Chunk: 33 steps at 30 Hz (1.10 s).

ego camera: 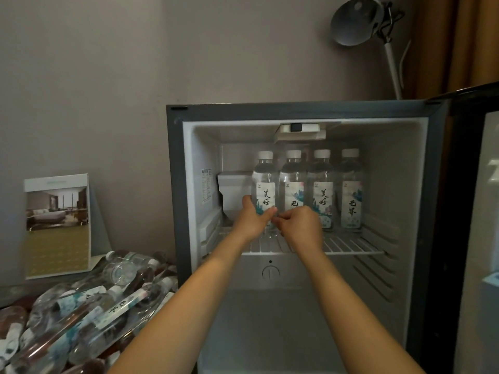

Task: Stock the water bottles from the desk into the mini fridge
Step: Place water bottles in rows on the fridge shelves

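The left hand (252, 221) grips the end water bottle (264, 184) on the wire shelf (351, 245); one bump could knock over its neighbour (293, 182).

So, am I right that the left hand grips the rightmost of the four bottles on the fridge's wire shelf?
Not quite: the head view shows the left hand gripping the leftmost bottle of the four on the wire shelf.

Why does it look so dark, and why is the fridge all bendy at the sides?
In the head view the white lamp is unlit and everything is dim; the wide lens bends the mini fridge frame; the bottle pile is blurry, but the leftmost bottle in the left hand looks sharp.
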Each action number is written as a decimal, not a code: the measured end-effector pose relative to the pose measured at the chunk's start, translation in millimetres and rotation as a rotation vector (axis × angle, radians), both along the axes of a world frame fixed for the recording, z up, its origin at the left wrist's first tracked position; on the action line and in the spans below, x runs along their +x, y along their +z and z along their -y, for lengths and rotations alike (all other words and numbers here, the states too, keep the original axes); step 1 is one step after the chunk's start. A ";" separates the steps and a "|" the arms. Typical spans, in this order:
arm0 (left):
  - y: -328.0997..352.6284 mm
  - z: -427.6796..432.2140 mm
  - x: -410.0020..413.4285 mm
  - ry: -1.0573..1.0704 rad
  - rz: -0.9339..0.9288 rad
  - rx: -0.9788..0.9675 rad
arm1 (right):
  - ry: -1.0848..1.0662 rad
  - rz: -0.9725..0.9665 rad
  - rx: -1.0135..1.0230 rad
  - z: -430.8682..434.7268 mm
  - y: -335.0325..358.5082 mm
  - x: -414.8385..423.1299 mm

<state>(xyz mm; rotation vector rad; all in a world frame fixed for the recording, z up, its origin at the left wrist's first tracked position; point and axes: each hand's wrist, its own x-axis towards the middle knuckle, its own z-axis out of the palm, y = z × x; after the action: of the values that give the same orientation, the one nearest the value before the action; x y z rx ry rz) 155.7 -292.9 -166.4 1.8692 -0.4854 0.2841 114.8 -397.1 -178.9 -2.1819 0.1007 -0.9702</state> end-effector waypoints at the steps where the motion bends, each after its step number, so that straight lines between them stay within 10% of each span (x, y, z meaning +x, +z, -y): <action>1: -0.7 0.2 -0.9 0.014 -0.002 0.005 | 0.001 -0.005 -0.006 -0.1 0.4 -1.0; 8: -12.0 -12.0 -30.1 0.097 0.071 0.004 | 0.066 0.014 0.026 -6.4 -3.8 -18.8; 15: -4.1 -80.3 -101.0 0.015 0.269 -0.174 | 0.566 -0.111 0.409 -63.0 -12.8 -63.5; 22: -34.2 -179.1 -131.7 0.296 0.276 -0.245 | 0.886 -0.344 0.224 -129.2 -50.6 -88.3; 33: -170.2 -313.6 -106.5 0.746 -0.186 0.452 | 0.859 -0.762 0.066 -224.5 -149.2 -71.4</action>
<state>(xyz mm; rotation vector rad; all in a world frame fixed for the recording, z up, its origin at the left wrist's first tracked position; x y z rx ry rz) 49.2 20.6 -336.6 2.4420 0.3288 0.5145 43.4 -172.6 -328.1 -2.0870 -0.4106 0.3414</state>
